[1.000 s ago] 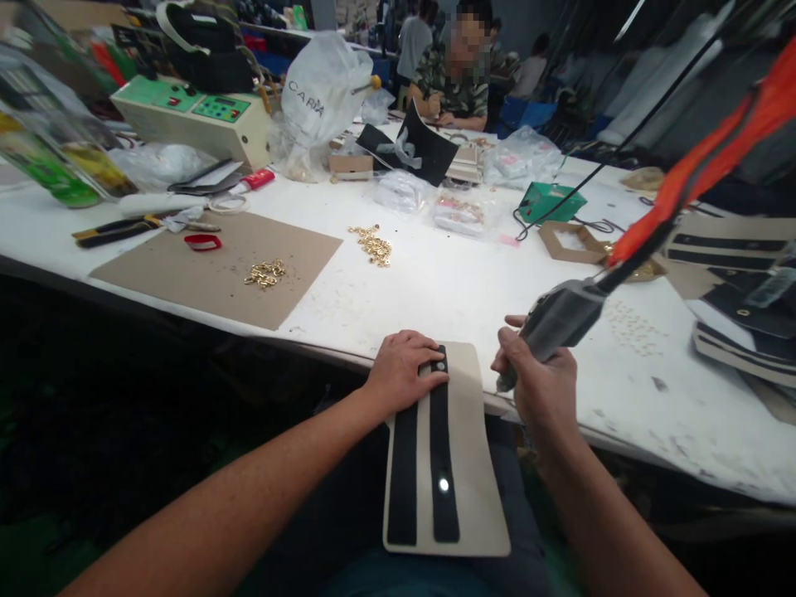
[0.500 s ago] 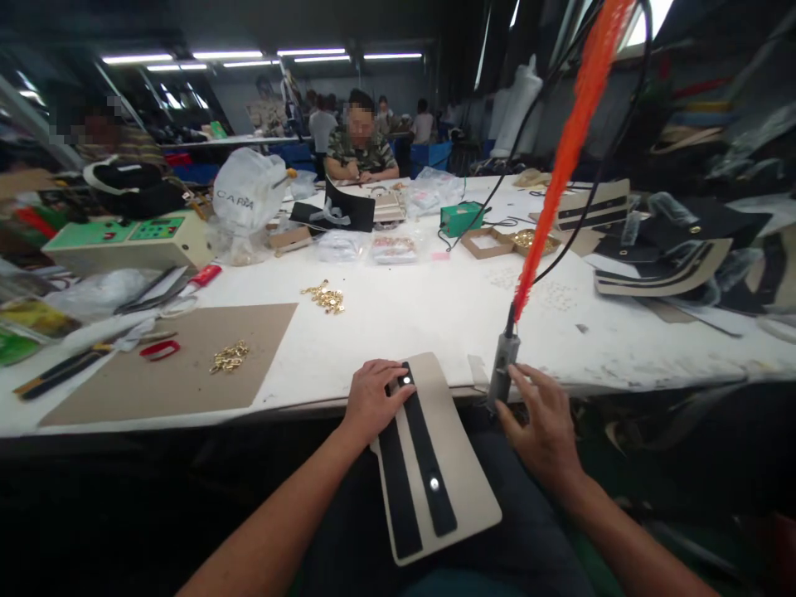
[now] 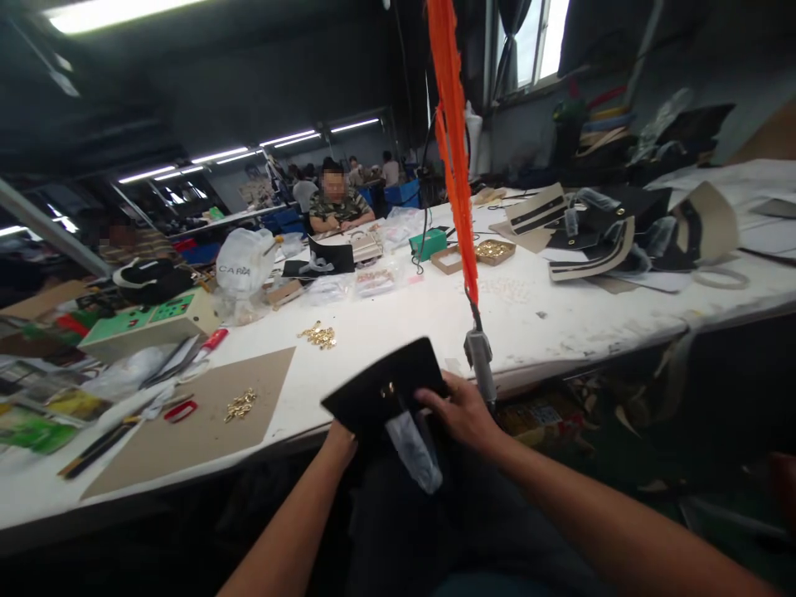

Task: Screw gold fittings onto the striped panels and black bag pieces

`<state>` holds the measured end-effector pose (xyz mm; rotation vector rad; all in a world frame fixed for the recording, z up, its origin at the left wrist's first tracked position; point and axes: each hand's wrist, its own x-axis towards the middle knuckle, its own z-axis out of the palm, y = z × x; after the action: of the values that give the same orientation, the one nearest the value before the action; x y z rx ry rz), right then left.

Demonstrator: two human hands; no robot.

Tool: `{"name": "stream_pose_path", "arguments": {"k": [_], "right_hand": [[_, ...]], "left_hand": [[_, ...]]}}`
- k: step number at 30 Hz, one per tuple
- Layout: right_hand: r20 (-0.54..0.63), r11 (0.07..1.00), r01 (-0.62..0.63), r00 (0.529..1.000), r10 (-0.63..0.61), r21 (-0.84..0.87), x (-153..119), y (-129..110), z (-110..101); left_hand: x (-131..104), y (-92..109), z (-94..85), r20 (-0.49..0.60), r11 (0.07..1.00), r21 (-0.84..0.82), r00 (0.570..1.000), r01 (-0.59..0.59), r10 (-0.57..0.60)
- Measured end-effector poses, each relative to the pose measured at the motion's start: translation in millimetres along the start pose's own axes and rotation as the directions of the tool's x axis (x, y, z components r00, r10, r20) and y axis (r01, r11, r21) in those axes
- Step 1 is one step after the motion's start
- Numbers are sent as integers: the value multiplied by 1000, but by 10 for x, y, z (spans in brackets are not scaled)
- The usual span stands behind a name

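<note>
Black flat panel (image 3: 364,398) tilts at the white table's (image 3: 385,323) front edge, right hand (image 3: 463,410) pinching its side; left hand (image 3: 344,441) mostly hidden, grip unclear. Beyond, a brown cardboard box (image 3: 502,259) holds gold metal pieces (image 3: 493,248). Black face has replaced striped beige! Grey cylindrical tool (image 3: 481,363) dangles just right, beneath orange cord (image 3: 457,149).

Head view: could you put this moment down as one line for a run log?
left hand: behind black panel, fingers hidden | right hand: gripping black panel's right edge | gray tool: hanging below orange strands, unheld
</note>
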<state>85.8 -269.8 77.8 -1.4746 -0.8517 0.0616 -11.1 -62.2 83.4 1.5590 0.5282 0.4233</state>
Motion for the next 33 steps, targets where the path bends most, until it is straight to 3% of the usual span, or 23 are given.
{"name": "stream_pose_path", "arguments": {"k": [3, 7, 9, 12, 15, 17, 20, 23, 26, 29, 33], "right_hand": [[-158, 983, -178, 971, 181, 34, 235, -260, -119], [-139, 968, -247, 958, 252, 53, 405, -234, -160], [-154, 962, -270, 950, 273, 40, 405, -140, -142], [-255, 962, -274, 931, 261, -16, 243, -24, -128], [-343, 967, -128, 938, 45, -222, -92, 25, -117], [-214, 931, 1, 973, -85, -365, -317, 50, -81], [-1, 892, 45, 999, -51, -449, -493, 121, 29], [32, 867, -12, 999, 33, -498, -474, 201, 161], [45, 900, -59, 995, 87, -433, -420, 249, 258], [57, 953, -53, 996, 73, -297, -426, 295, 315], [118, 980, -6, 993, 30, -199, -476, 401, 349]], "left_hand": [[-289, 188, 82, 89, 976, -190, 992, 110, -95], [-628, 340, 263, 309, 811, -460, 921, 361, -235], [-709, 334, 349, 298, 823, -434, 920, 367, -253], [-702, 259, 424, 199, 852, -384, 933, 355, -299], [-612, 173, 436, 115, 834, -436, 940, 339, -322], [-551, 122, 433, 84, 816, -475, 940, 329, -330], [-498, 47, 431, 25, 805, -498, 933, 323, -359], [-492, -30, 415, 32, 775, -540, 928, 329, -371], [-496, -107, 366, 7, 753, -578, 925, 314, -380], [-484, -184, 305, -34, 746, -588, 912, 313, -409], [-459, -279, 237, 20, 704, -623, 907, 340, -421]]}}
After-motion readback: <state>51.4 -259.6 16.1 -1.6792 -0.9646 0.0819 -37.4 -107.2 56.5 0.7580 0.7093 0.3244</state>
